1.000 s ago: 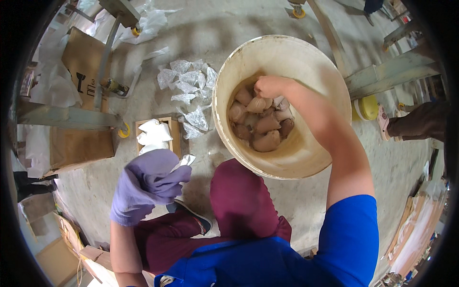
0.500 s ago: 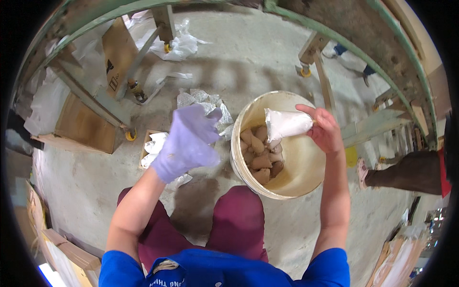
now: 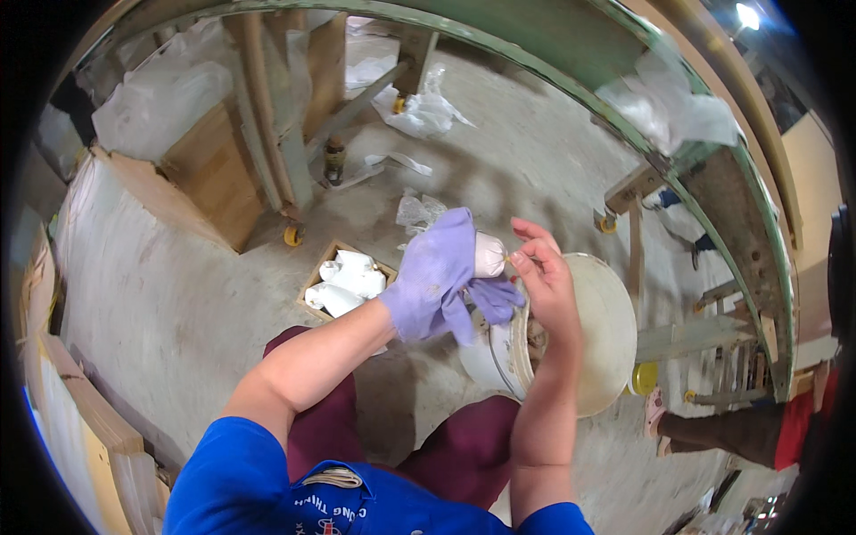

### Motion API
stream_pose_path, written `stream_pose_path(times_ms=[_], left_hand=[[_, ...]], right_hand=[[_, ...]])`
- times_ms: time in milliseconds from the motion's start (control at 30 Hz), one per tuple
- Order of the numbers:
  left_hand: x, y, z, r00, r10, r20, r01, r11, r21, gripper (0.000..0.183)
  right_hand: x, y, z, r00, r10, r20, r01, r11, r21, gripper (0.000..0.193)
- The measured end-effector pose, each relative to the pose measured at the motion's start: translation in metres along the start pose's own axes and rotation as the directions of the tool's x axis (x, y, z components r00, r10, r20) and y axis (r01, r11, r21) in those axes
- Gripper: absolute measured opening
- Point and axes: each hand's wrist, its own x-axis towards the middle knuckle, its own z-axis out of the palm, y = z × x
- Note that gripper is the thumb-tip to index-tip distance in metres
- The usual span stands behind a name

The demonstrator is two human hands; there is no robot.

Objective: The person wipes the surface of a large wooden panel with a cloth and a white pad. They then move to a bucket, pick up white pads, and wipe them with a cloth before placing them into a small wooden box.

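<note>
My left hand (image 3: 437, 272), in a loose purple rubber glove, is wrapped around a small pinkish-white filled bag (image 3: 489, 256). Most of the bag is hidden in the glove; only its gathered, tied end pokes out. At that tied end, the thumb and a finger of my bare right hand (image 3: 542, 272) pinch together, the other fingers raised. Below and right of both hands stands a large cream bucket (image 3: 593, 330). Its brown contents are mostly hidden behind my right forearm. To the left, a small open box (image 3: 312, 309) on the floor holds several white filled bags (image 3: 357, 275).
A green metal frame (image 3: 535, 67) on wheeled legs arches over the far side. A bottle (image 3: 334, 162) and crumpled plastic (image 3: 417, 212) lie about the floor. Cardboard (image 3: 209, 178) leans at far left. Another person's leg (image 3: 722, 437) is at right.
My right hand has carried the white bag left from over the bucket. My gloved left hand has moved right and closed around it. The whole view has turned.
</note>
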Motion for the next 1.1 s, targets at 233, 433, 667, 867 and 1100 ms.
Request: stream_pose_path(times_ms=[233, 433, 667, 867, 1100], left_hand=[[0.008, 0.039, -0.044, 0.853, 0.521, 0.029, -0.184, 0.247, 0.951, 0.023], [0.009, 0.02, -0.045, 0.839, 0.447, -0.31, -0.207, 0.789, 0.578, 0.011], [0.019, -0.003, -0.04, 0.884, 0.32, -0.342, -0.221, 0.929, 0.298, 0.014], [0.038, -0.007, -0.044, 0.915, -0.022, -0.402, -0.154, 0.904, -0.399, 0.028], [0.05, -0.002, -0.04, 0.97, -0.208, -0.123, 0.132, 0.882, -0.452, 0.078]], right_hand=[[0.002, 0.014, 0.066, 0.996, 0.012, -0.093, 0.02, 0.943, 0.331, 0.014], [-0.01, 0.024, 0.103, 0.923, -0.243, -0.3, 0.253, 0.967, -0.005, 0.01], [-0.013, 0.028, 0.106, 0.834, -0.395, -0.385, 0.338, 0.918, -0.209, 0.008], [-0.017, 0.029, 0.107, 0.778, -0.471, -0.416, 0.388, 0.88, -0.273, 0.007], [-0.018, 0.047, 0.106, 0.927, 0.29, -0.238, -0.061, 0.741, 0.668, 0.029]])
